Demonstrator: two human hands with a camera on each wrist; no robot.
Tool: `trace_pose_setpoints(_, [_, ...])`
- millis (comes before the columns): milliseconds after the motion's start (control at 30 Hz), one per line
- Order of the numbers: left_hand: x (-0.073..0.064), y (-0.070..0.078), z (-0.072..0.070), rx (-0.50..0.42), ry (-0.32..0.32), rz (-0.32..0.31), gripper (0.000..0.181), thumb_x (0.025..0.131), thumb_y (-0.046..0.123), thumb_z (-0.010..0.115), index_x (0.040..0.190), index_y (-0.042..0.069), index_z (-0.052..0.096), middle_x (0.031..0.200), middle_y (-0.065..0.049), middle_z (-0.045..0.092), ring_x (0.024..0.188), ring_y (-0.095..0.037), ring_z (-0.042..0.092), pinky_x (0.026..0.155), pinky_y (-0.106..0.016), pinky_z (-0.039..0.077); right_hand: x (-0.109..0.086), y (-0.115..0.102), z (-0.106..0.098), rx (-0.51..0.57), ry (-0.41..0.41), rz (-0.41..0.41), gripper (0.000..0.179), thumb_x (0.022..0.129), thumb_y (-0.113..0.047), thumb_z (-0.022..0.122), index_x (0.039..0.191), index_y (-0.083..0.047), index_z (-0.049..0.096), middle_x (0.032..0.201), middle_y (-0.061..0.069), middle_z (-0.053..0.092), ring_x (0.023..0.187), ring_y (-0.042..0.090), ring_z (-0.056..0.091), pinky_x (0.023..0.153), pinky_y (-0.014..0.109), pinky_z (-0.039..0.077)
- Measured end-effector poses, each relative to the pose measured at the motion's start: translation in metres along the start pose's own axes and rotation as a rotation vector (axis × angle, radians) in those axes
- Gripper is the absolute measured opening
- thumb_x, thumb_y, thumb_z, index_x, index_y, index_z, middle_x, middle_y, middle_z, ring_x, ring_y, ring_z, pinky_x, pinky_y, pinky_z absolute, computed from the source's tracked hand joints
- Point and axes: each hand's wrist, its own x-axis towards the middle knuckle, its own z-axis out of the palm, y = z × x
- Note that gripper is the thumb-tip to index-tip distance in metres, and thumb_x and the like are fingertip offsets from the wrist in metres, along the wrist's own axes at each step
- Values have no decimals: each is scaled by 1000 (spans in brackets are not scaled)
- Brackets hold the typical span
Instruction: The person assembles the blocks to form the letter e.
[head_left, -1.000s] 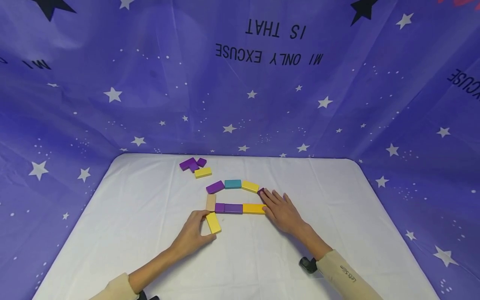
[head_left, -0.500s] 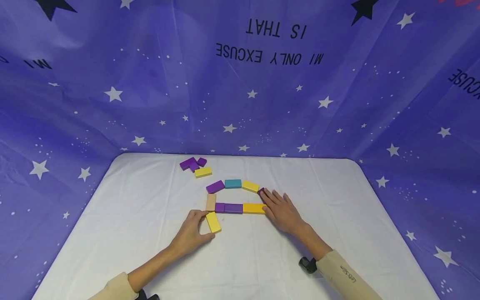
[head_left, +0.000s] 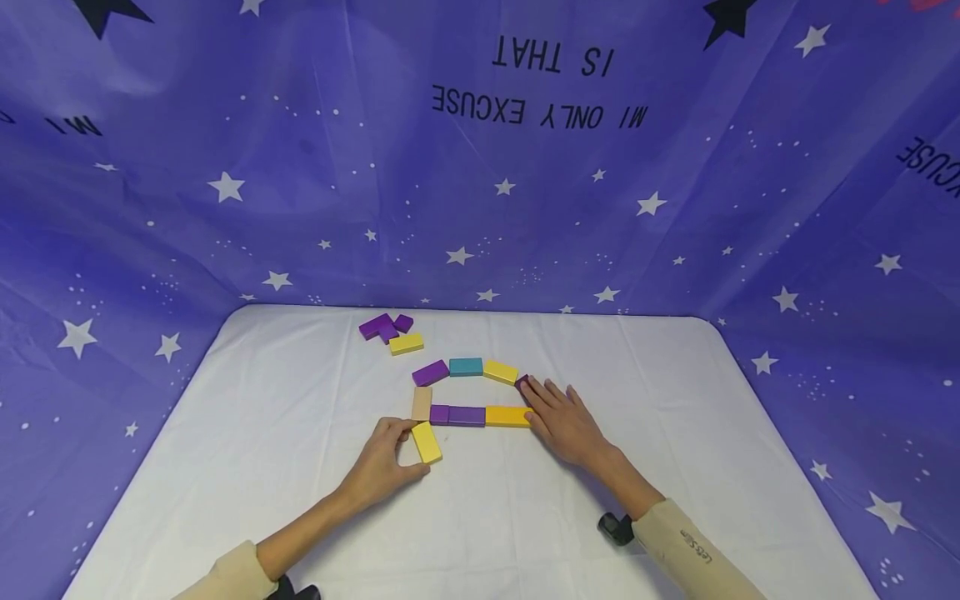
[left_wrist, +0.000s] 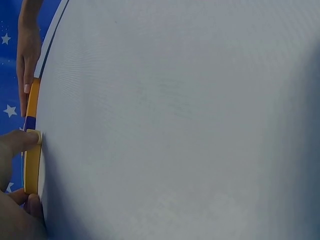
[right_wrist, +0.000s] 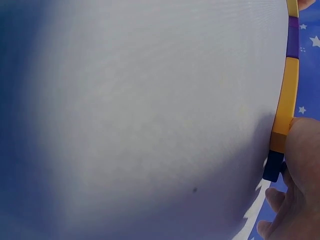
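Note:
My left hand (head_left: 381,467) pinches a yellow block (head_left: 427,442) end to end, between thumb and fingers, as the left wrist view also shows. This block lies slanted against the near end of a tan wooden block (head_left: 422,403). From the tan block a straight row runs right: a small purple block (head_left: 439,415), a longer purple block (head_left: 467,416) and an orange block (head_left: 507,417). My right hand (head_left: 566,427) lies with extended fingers over the row's right end, touching the orange block and a dark purple block (head_left: 522,382). In the right wrist view a dark blue block (right_wrist: 273,166) adjoins the orange one.
Behind the row curves an arc of a purple block (head_left: 431,373), a teal block (head_left: 466,367) and a yellow block (head_left: 501,372). Farther back left lie a loose yellow block (head_left: 407,344) and several purple blocks (head_left: 377,326). A starry curtain (head_left: 480,208) borders the white tabletop (head_left: 495,533).
The left hand and its yellow block have shifted very slightly away from me. The right hand stays where it was.

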Motion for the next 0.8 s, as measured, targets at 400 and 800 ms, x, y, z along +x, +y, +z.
trace_pose_setpoints(400, [1,-1,0,9,-2,11,67,71,17,91,127,-3,60,109,-6,50,97,-17,50,87,-35,46,0,-1,-1,0,-6,3,58,106,-38,46,157,-16,31,160,5,30,145,36,29,114,62,18])
trace_pose_setpoints(800, [-1,-1,1,-3,0,14,67,72,18,91,128,-3,59,111,-6,50,97,-18,51,88,-35,47,0,0,-1,9,-6,1,57,106,-37,45,157,-16,31,160,5,30,145,35,29,114,63,18])
